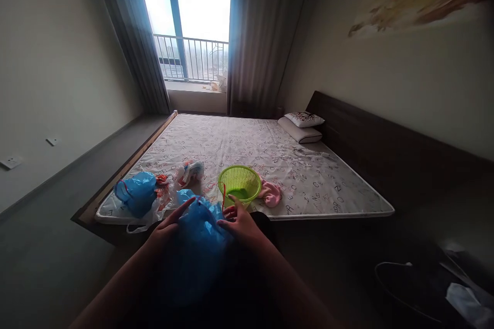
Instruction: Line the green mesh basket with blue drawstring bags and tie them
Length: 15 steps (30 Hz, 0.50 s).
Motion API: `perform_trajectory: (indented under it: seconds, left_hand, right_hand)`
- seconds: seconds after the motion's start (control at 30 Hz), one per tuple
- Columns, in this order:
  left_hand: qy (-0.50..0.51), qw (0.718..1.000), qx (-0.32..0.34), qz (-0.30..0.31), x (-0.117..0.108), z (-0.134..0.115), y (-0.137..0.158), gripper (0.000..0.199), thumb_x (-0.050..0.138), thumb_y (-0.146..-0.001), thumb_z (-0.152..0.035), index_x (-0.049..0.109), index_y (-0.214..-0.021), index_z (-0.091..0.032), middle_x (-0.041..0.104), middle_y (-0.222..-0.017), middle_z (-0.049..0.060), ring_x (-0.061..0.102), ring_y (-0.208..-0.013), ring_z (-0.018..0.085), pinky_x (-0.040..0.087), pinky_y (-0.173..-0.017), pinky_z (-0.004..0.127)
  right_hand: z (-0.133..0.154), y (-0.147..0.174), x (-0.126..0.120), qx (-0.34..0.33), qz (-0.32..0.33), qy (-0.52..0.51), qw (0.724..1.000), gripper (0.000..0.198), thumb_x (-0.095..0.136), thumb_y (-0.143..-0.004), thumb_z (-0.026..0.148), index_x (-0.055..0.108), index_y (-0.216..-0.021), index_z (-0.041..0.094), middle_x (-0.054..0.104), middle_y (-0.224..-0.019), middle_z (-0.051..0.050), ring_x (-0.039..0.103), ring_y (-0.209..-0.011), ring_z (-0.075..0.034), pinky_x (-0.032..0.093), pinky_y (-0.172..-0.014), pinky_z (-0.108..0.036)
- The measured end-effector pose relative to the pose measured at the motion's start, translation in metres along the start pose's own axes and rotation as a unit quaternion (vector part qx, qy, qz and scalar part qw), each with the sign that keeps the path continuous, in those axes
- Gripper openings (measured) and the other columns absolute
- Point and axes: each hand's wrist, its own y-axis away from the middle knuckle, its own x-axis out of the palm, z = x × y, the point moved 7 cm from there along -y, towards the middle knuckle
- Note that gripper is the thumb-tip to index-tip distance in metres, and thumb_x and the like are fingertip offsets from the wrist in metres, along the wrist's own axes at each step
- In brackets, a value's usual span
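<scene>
A blue plastic bag (200, 247) with a red drawstring (224, 195) hangs in front of me, its mouth gathered near the top. My left hand (172, 222) grips the left side of its rim, fingers pointing forward. On the other side, my right hand (240, 220) holds the rim between thumb and fingers, and the red string stands up beside the fingertips. Just beyond the right hand, a green plastic basket (239, 180) sits on the mattress. The bag's lower part fades into shadow, so its contents are hidden.
Another blue bag (139, 193), an orange-and-white plastic bag (164, 190) and a clear bag (190, 172) lie on the mattress (320, 200) to the left. A pink cloth (271, 193) rests right of the basket. Pillows (303, 126) are by the headboard (378, 139).
</scene>
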Motion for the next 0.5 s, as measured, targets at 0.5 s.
perform_trajectory:
  seconds: [0.5]
  left_hand:
    - [0.007, 0.979, 0.008, 0.202, 0.017, 0.006, -0.015, 0.120, 0.083, -0.078, -0.074, 0.031, -0.178, -0.034, 0.065, -0.153, 0.018, 0.066, -0.135, 0.043, 0.054, -0.113, 0.056]
  right_hand:
    - [0.065, 0.004, 0.043, -0.125, 0.062, 0.318, 0.938, 0.058, 0.077, -0.093, 0.031, 0.066, -0.149, 0.026, 0.080, -0.131, -0.012, 0.078, -0.116, -0.032, 0.061, -0.102, -0.047]
